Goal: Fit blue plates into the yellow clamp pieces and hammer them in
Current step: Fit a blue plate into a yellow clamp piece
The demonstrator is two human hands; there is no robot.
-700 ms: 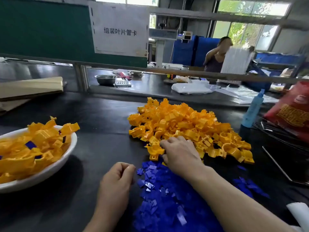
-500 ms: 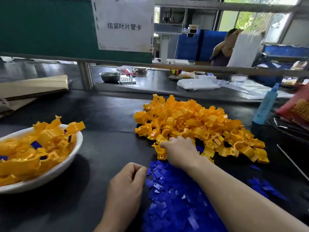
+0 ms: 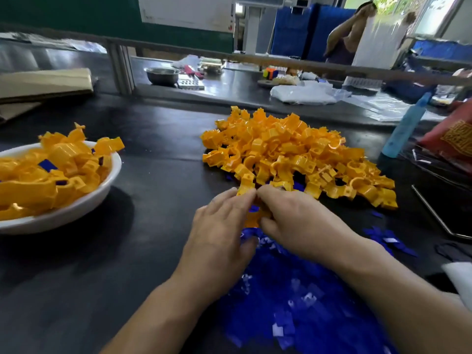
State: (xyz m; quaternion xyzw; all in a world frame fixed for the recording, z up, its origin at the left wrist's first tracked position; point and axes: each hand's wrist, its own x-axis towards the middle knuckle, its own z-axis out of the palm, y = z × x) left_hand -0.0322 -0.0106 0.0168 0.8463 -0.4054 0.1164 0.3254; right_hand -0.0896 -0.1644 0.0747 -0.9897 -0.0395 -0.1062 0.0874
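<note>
Held clamp (image 3: 252,219) — pile (image 3: 293,149) behind, bowl (image 3: 76,213) left.

The left hand (image 3: 219,233) and right hand (image 3: 304,221) meet fingertip to fingertip and pinch one clamp (image 3: 252,218) between them. They are over the blue plates (image 3: 293,290), at the near edge of the yellow pile (image 3: 293,154). A bowl (image 3: 76,209) sits left on the table (image 3: 158,180).

head view looks down, close over hands (image 3: 255,226).

bare tabletop (image 3: 158,180) between white bowl (image 3: 84,204) and clamp pile (image 3: 293,154)
</note>
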